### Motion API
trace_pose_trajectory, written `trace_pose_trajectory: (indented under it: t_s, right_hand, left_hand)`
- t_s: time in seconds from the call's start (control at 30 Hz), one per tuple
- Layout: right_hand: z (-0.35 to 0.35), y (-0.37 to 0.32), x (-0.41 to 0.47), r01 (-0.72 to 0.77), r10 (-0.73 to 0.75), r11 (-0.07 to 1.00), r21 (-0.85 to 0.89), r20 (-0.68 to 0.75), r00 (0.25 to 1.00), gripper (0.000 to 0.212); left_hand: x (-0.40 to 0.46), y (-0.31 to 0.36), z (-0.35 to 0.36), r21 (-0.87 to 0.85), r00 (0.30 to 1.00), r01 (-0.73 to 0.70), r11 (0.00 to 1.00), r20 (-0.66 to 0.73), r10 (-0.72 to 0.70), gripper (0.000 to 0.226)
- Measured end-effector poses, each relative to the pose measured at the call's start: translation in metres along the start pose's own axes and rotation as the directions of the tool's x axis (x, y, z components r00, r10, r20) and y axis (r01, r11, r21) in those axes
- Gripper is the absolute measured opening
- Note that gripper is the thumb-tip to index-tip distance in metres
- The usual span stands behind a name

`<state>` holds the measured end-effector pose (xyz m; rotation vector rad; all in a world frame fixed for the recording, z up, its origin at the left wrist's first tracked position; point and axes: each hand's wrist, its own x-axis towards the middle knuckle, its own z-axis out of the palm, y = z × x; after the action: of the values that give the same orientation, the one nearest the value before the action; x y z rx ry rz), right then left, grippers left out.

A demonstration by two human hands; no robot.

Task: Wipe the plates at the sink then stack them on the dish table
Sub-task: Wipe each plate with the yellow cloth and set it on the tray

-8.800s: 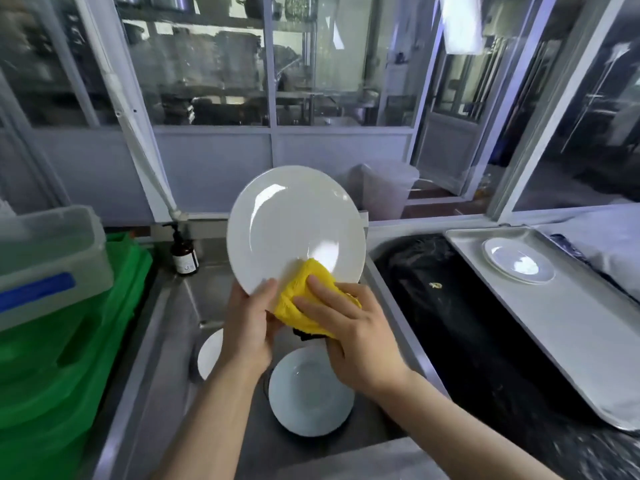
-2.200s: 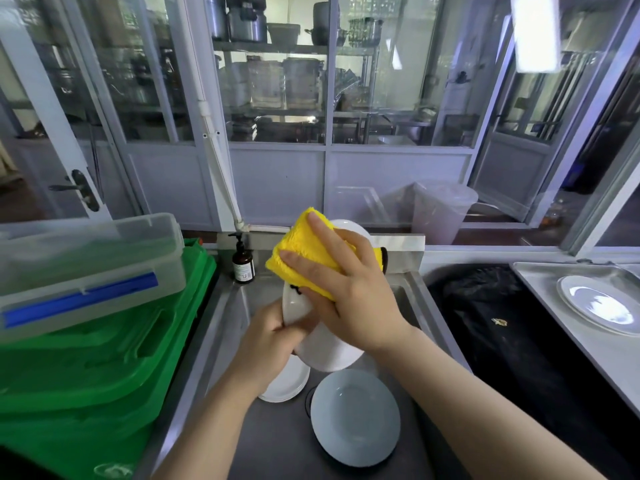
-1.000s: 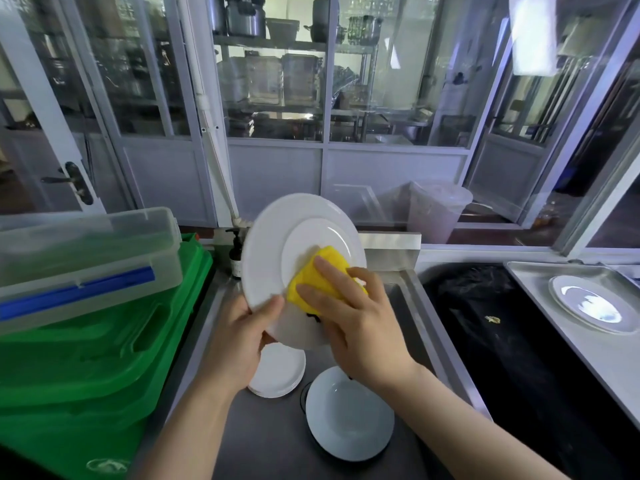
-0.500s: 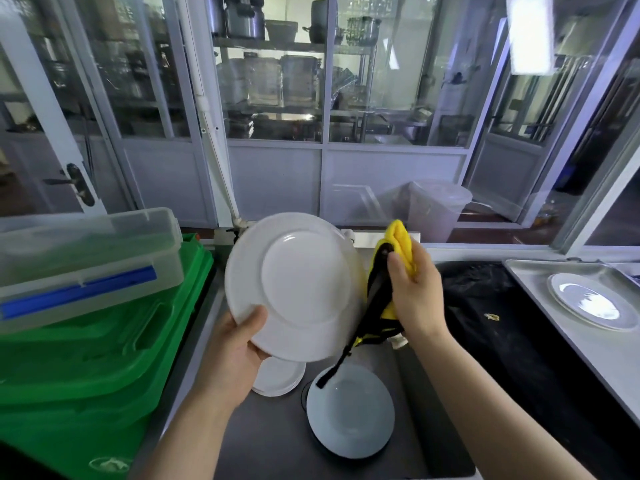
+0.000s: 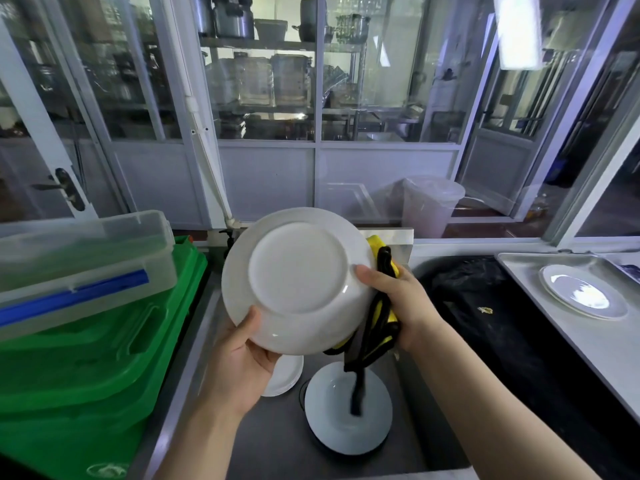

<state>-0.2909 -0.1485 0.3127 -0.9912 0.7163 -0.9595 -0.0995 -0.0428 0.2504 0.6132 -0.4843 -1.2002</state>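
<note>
A white plate (image 5: 298,278) is held up over the sink (image 5: 277,441), its underside facing me. My left hand (image 5: 242,358) grips its lower left rim. My right hand (image 5: 398,299) holds the plate's right rim together with a yellow and black cloth (image 5: 377,327), which hangs down behind the rim. In the sink lie a plate (image 5: 346,410) and a small stack of plates (image 5: 282,375), partly hidden by my left hand. Another plate stack (image 5: 583,294) rests on the steel dish table (image 5: 540,327) at right.
Green crates (image 5: 86,358) with a clear lidded box (image 5: 79,265) on top stand left of the sink. A black bin bag (image 5: 491,323) fills the gap between sink and dish table. A soap bottle is mostly hidden behind the held plate. Glass partitions lie ahead.
My right hand, which had lifted the cloth off the plate, has come back to the plate's right rim and now grips it with the cloth. The plate has tilted slightly and shifted right.
</note>
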Motion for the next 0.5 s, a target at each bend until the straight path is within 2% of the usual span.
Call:
trace_pose_trajectory:
  t_s: [0.07,0.13,0.2,0.23,0.3,0.33,0.4,0.5]
  right_hand:
    - [-0.002,-0.003,-0.001,0.006,-0.008,0.999,0.039,0.039,0.999,0.037]
    - [-0.003,-0.007,-0.001,0.038,-0.040,0.999,0.024,0.066,0.997,0.039]
    - [-0.004,-0.014,-0.001,0.065,-0.067,0.998,0.020,0.102,0.993,0.041]
    - [-0.005,-0.018,-0.001,0.067,-0.068,0.998,0.017,0.128,0.989,0.041]
    - [-0.008,-0.026,0.000,0.057,-0.054,0.998,-0.008,0.187,0.981,0.039]
    - [-0.009,-0.028,0.001,0.045,-0.039,0.999,-0.021,0.220,0.975,0.038]
    - [-0.011,-0.031,0.003,0.009,0.006,0.999,-0.054,0.270,0.963,0.043]
    - [-0.009,-0.030,0.007,-0.024,0.052,0.994,-0.105,0.275,0.960,0.052]
  left_hand:
    - [-0.001,0.000,-0.003,0.033,0.997,0.036,0.999,0.065,-0.038,0.049]
    - [0.000,0.004,-0.009,0.093,0.983,0.082,0.992,0.155,-0.095,0.066]
    - [0.004,0.014,-0.017,0.085,0.982,0.109,0.990,0.147,-0.121,0.083]
    - [0.007,0.022,-0.021,0.035,0.982,0.117,0.992,0.145,-0.121,0.083]
    - [0.015,0.041,-0.023,-0.089,0.981,0.141,0.986,0.147,-0.127,0.058]
    - [0.020,0.050,-0.021,-0.064,0.983,0.145,0.987,0.120,-0.136,0.050]
    - [0.031,0.068,-0.015,0.169,0.991,0.116,0.979,0.041,-0.124,0.053]
    - [0.038,0.084,0.007,0.440,0.973,0.154,0.884,0.087,-0.213,0.038]
